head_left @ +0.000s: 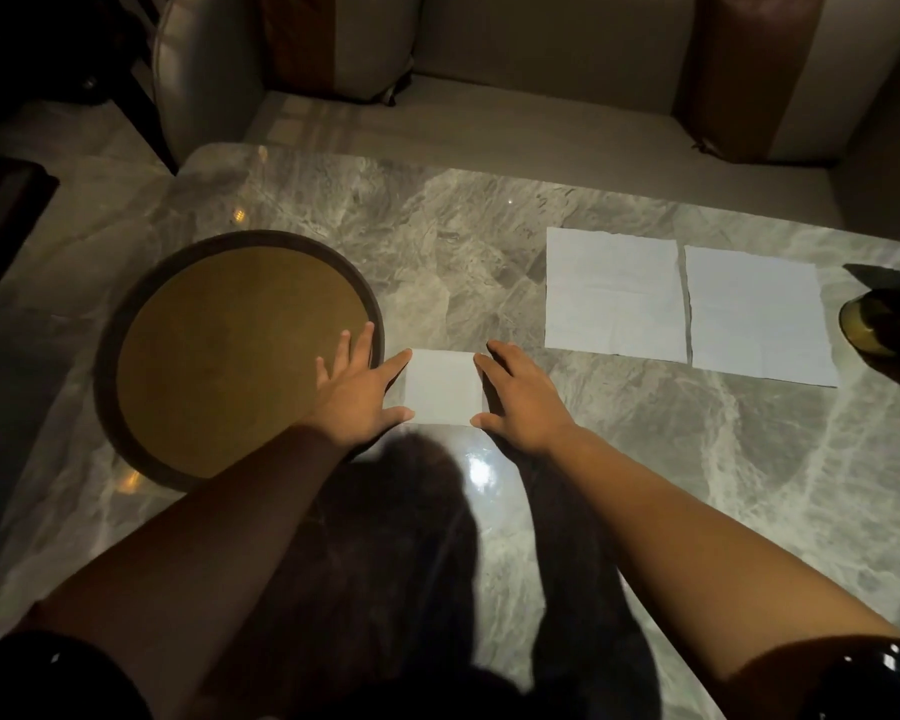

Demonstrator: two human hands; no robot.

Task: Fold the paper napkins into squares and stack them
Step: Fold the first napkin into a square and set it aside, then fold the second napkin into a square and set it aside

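item 1: small folded white paper napkin (441, 387), square, lying flat on the grey veined marble table (437, 241), near the table's front middle, just right of the tray and between the two hands.

item 2: left hand (357, 392), fingers straight and spread wide, gripping nothing. the forefinger tip touches the small folded white paper napkin at its far left corner and the thumb tip touches its near left corner. the other fingers reach over the tray's rim.

item 3: right hand (520, 402), fingers extended and relaxed, gripping nothing. it lies against the same napkin's right edge, forefinger at the far right corner, thumb at the near right corner.

item 4: two large unfolded white paper napkins, the left sheet (614, 293) and the right sheet (759, 314), flat side by side on the table's far right, edges nearly touching, well apart from the folded one.

item 5: round tan tray with a dark brown rim (219, 356), on the table's left side.

item 6: dark amber glass vessel (874, 324), cut off by the right edge, kind unclear.

item 7: pale upholstered sofa (541, 33) with a brown leather cushion (749, 70), beyond the table.
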